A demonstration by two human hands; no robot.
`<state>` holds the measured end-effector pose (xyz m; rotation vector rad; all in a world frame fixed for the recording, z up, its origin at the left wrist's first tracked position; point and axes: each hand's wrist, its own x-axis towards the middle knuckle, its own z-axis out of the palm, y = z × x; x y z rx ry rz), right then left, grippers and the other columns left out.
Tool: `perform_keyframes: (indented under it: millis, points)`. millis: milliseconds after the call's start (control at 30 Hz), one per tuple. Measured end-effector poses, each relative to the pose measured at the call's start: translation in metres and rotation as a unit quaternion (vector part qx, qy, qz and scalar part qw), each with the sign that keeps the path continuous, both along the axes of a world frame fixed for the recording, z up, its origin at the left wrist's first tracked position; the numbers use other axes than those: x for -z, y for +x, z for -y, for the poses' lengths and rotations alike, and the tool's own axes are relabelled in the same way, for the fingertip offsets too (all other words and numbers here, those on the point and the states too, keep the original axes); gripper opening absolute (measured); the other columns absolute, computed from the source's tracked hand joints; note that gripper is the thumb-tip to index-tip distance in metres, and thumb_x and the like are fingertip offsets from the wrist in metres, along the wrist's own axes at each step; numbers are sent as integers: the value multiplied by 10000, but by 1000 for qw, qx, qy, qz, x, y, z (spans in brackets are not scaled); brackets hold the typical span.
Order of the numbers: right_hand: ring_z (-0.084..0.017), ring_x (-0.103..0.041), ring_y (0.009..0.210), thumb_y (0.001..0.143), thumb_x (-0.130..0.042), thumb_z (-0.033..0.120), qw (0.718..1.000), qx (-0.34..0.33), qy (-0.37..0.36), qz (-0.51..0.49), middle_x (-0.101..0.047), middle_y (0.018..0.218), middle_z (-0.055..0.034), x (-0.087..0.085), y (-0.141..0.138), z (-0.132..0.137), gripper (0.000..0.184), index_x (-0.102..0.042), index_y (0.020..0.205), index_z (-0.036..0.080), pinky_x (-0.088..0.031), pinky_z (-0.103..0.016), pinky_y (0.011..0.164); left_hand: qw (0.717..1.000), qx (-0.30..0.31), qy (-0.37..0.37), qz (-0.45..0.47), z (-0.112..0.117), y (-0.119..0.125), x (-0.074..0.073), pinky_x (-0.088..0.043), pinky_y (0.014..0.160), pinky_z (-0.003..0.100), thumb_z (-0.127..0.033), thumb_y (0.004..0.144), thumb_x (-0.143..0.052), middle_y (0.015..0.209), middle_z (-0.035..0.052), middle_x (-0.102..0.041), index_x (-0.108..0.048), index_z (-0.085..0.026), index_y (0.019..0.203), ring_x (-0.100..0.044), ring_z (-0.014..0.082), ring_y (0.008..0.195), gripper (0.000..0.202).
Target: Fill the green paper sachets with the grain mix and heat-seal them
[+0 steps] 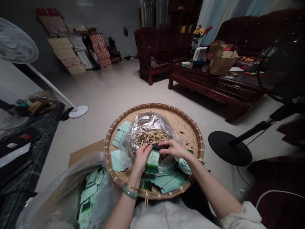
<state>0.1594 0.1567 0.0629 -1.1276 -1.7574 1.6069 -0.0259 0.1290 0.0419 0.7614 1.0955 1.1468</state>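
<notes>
now the left hand [142, 158] and right hand [172, 148] clamp together on a black strip [156, 147] above a green sachet [152, 162]. more sachets [169, 182] line the bamboo tray's [152, 106] near edge.

Left hand [141, 158] and right hand [173, 148] pinch a black-topped green packet [152, 162].

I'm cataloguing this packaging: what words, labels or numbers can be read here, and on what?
Nothing is readable: the printing on the pale green paper packet is blurred, and the mint-green packets on the round woven bamboo tray are too small to read.
</notes>
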Motion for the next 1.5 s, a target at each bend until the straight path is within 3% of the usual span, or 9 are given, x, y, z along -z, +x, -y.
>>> perform_keyframes:
  millis: [333, 600, 800, 933, 1033, 1200, 1300, 1400, 1500]
  points:
    - [-182, -622, 738, 653, -719, 374, 1000, 10, -18, 2, -715, 860, -44, 0, -5, 1, 390, -712, 964, 139, -469, -258, 627, 999, -36, -4, 5, 4, 1, 1, -470, 556, 214, -390, 592, -776, 677, 31, -688, -692, -112, 851, -595, 122, 581, 389]
    - [-105, -505, 510, 683, -697, 431, 998, 27, -52, 15, -618, 647, 6, 7, 0, 1, 453, -653, 1016, 128, -387, -215, 473, 996, 81, -28, 11, 10, -8, -7, -487, 581, 234, -285, 562, -810, 750, 60, -718, -666, -109, 961, -637, 144, 606, 460]
    - [-174, -577, 787, 586, -786, 412, 1000, -18, 18, 3, -650, 879, -23, 18, 1, -2, 536, -628, 1020, 139, -443, -261, 691, 997, 51, -48, -15, 11, -10, -1, -430, 507, 191, -236, 494, -829, 597, 7, -684, -634, -122, 682, -586, 99, 495, 293]
    - [-144, -563, 695, 651, -741, 420, 1000, -19, 14, -15, -643, 830, -13, 15, 2, -1, 476, -638, 1015, 132, -424, -233, 607, 998, 37, -49, -22, 11, -11, 0, -407, 477, 184, -251, 496, -829, 551, -4, -666, -614, -124, 649, -567, 93, 462, 293]
    - [-120, -538, 568, 710, -679, 459, 1000, 25, 0, 9, -645, 767, -7, 13, 9, -3, 508, -616, 1097, 136, -391, -218, 508, 998, 22, -46, -23, 12, -13, -1, -423, 491, 190, -280, 525, -820, 575, 1, -677, -612, -127, 674, -579, 99, 477, 299]
    - [-228, -622, 793, 691, -699, 395, 970, 118, 129, 168, -693, 919, -75, 22, 20, -12, 467, -655, 1073, 131, -456, -299, 700, 998, 13, -34, 44, 15, -12, -7, -501, 634, 262, -261, 521, -832, 747, 45, -722, -616, -138, 881, -653, 153, 624, 437]
    - [-272, -620, 885, 703, -691, 337, 942, 143, 183, 243, -690, 980, -114, 28, 17, -12, 437, -653, 1085, 128, -452, -349, 784, 998, -11, -40, 56, 16, -8, -9, -491, 625, 239, -264, 516, -836, 760, 41, -717, -620, -140, 880, -641, 135, 618, 441]
    - [-271, -595, 964, 776, -630, 334, 931, 172, 231, 224, -676, 1035, -120, 25, 4, -2, 356, -648, 1080, 149, -431, -372, 848, 998, -40, -36, 40, 16, -4, -7, -472, 592, 213, -305, 528, -827, 721, 19, -698, -640, -136, 830, -611, 112, 593, 393]
    - [-212, -607, 892, 879, -491, 367, 952, 163, 230, 120, -689, 965, -81, 17, -15, 12, 272, -672, 962, 182, -444, -327, 810, 998, -60, -21, 20, 16, 0, -4, -448, 557, 196, -333, 547, -811, 658, -6, -659, -657, -129, 745, -572, 95, 564, 323]
